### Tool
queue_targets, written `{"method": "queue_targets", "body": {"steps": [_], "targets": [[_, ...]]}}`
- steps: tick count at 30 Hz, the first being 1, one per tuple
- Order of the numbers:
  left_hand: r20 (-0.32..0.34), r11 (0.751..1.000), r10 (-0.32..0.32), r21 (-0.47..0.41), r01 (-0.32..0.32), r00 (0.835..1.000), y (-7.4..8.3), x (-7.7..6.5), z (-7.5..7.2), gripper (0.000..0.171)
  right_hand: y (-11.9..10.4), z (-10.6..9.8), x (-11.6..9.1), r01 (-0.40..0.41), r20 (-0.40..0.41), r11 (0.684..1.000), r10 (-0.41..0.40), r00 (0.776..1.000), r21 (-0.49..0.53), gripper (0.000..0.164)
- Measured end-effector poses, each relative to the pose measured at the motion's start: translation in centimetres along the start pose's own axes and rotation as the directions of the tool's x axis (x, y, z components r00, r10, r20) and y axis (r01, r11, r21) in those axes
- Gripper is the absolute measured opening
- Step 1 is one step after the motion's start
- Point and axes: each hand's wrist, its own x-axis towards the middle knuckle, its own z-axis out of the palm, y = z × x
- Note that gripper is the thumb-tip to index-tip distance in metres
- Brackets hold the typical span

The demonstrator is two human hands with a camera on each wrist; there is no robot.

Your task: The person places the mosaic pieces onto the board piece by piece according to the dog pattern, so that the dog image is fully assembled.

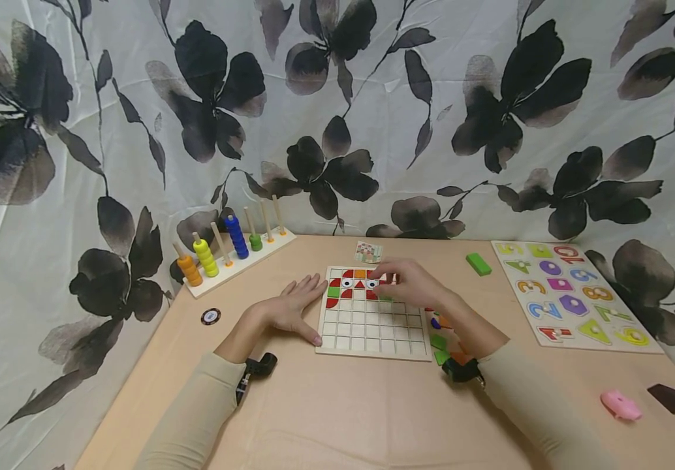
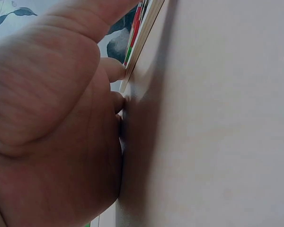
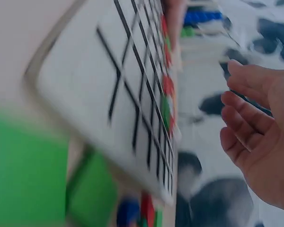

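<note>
A white gridded board (image 1: 367,333) lies on the table, its upper rows partly filled with red, green, orange and eye-patterned tiles (image 1: 346,283). My left hand (image 1: 290,308) rests at the board's left side, fingers spread and thumb by the lower left edge. In the left wrist view the palm (image 2: 47,123) is beside the tabletop, with fingertips right at the board's edge. Over the board's upper right part is my right hand (image 1: 410,282), covering some tiles. The right wrist view shows its fingers (image 3: 248,120) loosely bent, with no tile visible between them.
Loose tiles (image 1: 439,342) lie along the board's right side, partly under the right forearm. A pattern card (image 1: 368,252) is behind the board. Around it are a bead stacker (image 1: 237,264), poker chip (image 1: 211,316), green block (image 1: 478,264), shape puzzle (image 1: 575,294), pink pig (image 1: 621,405) and dark wedge (image 1: 674,398).
</note>
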Motion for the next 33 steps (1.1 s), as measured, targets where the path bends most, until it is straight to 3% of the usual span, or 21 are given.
{"method": "queue_targets", "body": {"steps": [6, 12, 16, 23, 33], "targets": [[-0.004, 1.0, -0.003, 0.006, 0.003, 1.0, 0.0, 0.0, 0.0, 0.129, 2.4, -3.2, -3.9, -0.094, 0.023, 0.995, 0.095, 0.995, -0.02, 0.028], [0.001, 1.0, -0.012, 0.002, 0.012, 1.0, 0.0, -0.1, 0.0, 0.13, 4.8, -4.1, -6.2, -0.19, 0.128, 0.981, 0.192, 0.973, -0.028, 0.025], [0.003, 1.0, -0.015, 0.004, 0.015, 1.0, 0.1, 0.1, 0.0, 0.129, 5.6, -4.0, -6.8, -0.226, 0.154, 0.972, 0.233, 0.96, -0.058, 0.021], [0.004, 1.0, -0.017, 0.005, 0.017, 1.0, 0.0, 0.1, 0.1, 0.13, 5.9, -3.7, -6.8, -0.298, 0.132, 0.95, 0.308, 0.942, -0.094, 0.019], [0.003, 1.0, -0.017, 0.003, 0.017, 1.0, -0.1, 0.1, 0.1, 0.13, 5.8, -3.5, -6.9, -0.307, 0.136, 0.946, 0.319, 0.938, -0.102, 0.02]]}}
